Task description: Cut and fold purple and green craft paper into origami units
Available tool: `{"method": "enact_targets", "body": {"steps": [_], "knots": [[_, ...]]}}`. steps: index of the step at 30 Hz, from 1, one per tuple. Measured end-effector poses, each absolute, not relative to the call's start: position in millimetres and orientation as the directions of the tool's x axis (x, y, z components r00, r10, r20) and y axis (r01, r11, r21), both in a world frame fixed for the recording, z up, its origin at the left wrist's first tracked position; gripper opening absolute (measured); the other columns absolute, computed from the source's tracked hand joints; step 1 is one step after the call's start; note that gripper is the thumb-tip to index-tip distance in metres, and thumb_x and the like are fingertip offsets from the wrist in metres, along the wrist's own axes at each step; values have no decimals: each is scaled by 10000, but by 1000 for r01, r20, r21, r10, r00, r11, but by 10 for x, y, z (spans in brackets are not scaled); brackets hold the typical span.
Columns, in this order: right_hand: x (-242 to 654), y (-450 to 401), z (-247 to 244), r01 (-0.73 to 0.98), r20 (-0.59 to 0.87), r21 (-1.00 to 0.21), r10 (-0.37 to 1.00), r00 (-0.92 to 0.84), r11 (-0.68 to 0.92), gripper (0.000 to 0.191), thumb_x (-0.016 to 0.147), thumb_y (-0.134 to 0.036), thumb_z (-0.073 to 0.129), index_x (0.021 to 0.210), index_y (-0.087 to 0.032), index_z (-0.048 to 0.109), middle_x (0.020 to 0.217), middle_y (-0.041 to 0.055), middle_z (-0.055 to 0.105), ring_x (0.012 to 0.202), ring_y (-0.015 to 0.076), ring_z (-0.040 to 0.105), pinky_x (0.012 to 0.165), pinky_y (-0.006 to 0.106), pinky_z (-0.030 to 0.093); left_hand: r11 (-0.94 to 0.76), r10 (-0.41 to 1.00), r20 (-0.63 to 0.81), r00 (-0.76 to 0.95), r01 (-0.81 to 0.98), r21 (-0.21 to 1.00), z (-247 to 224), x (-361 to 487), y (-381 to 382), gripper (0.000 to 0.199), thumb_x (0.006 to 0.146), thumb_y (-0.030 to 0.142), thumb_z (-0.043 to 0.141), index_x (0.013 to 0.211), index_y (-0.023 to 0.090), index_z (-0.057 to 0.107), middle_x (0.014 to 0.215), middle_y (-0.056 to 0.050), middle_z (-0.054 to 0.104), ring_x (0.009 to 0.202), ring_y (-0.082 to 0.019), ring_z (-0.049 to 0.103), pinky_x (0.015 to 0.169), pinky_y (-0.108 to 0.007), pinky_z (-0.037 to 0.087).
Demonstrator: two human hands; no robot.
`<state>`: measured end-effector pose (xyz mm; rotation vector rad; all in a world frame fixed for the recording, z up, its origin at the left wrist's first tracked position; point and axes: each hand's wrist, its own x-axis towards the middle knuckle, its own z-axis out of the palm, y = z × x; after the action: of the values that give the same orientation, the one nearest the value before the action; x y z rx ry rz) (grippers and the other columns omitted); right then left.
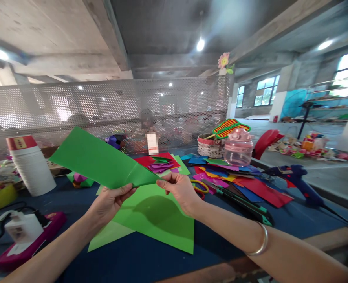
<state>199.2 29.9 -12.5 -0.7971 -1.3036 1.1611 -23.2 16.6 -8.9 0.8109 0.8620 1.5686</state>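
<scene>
A long strip of green paper (96, 159) is held up slantwise above the table, with a crease across it near its right end. My left hand (115, 198) pinches its lower edge, thumb on top. At the right end, the closed fingers of my right hand (178, 190) grip the narrow tip. Beneath both hands lie larger sheets of green paper (162, 220), the strip's shadow falling on them. Close to my right hand are yellow-handled scissors (202, 188) and a green and black utility knife (244, 202).
Coloured paper pieces (262, 188), a blue glue gun (300, 181), a pink water bottle (238, 149) and a woven basket (211, 146) sit to the right. Stacked paper cups (34, 169) and a purple power strip (29, 243) are on the left. A perforated metal screen (103, 106) stands behind.
</scene>
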Motion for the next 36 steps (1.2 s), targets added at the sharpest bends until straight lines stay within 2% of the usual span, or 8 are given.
{"method": "enact_targets", "body": {"steps": [6,12,17,21,26,30,33,36], "knots": [[1990,296,-120,-178,313,-939,944,-101,293,283,601,-358,844,626,-178,627,542,-45,546,492,83,446,511,269,348,-110,988,42,-149,-486,867,-85,-233,165,206,662,-138,751,704,64,757,755,-95,776,677,-193,756,677,-242,670],[2005,326,-145,-178,336,-931,939,-71,319,375,600,-401,868,623,-200,552,566,-61,509,510,93,453,517,273,368,-123,984,40,-174,-498,858,-66,-251,183,223,652,-151,743,677,70,750,730,-84,771,659,-188,752,670,-259,674],[2022,335,-172,-145,389,-916,917,-84,375,352,644,-404,838,619,-200,552,588,-45,533,543,107,456,550,288,362,-126,982,36,-185,-500,857,-66,-258,182,230,657,-164,726,664,65,743,711,-80,765,647,-184,749,651,-254,672],[2028,312,-145,-169,366,-923,924,-112,345,346,688,-423,799,602,-191,557,572,-40,530,539,100,440,562,286,342,-116,982,22,-190,-499,859,-53,-252,175,250,680,-180,690,639,63,733,698,-84,760,640,-186,749,640,-260,673],[2052,285,-76,-246,366,-915,914,-176,319,349,719,-498,742,663,-179,610,688,14,621,572,108,466,552,277,371,-118,979,18,-201,-499,859,-12,-257,166,269,719,-182,647,624,56,729,684,-91,754,629,-175,745,641,-249,672],[2077,292,-51,-271,362,-908,924,-123,320,391,731,-558,716,675,-182,627,759,39,610,684,145,500,544,268,401,-129,979,30,-204,-495,859,-1,-258,158,267,690,-181,675,643,75,736,700,-71,761,629,-169,743,635,-243,670],[2084,296,-46,-237,367,-911,926,-91,338,462,773,-640,654,726,-180,649,813,66,619,744,170,515,538,269,403,-117,982,29,-184,-488,865,-17,-248,146,236,645,-161,736,631,75,733,693,-77,761,638,-186,746,642,-255,672],[2078,264,-51,-122,427,-903,891,-152,412,477,849,-653,578,816,-185,661,833,62,606,741,171,508,540,274,398,-98,987,23,-160,-480,872,-43,-213,115,232,587,-132,804,687,72,757,737,-91,774,648,-199,749,632,-259,672]]}}
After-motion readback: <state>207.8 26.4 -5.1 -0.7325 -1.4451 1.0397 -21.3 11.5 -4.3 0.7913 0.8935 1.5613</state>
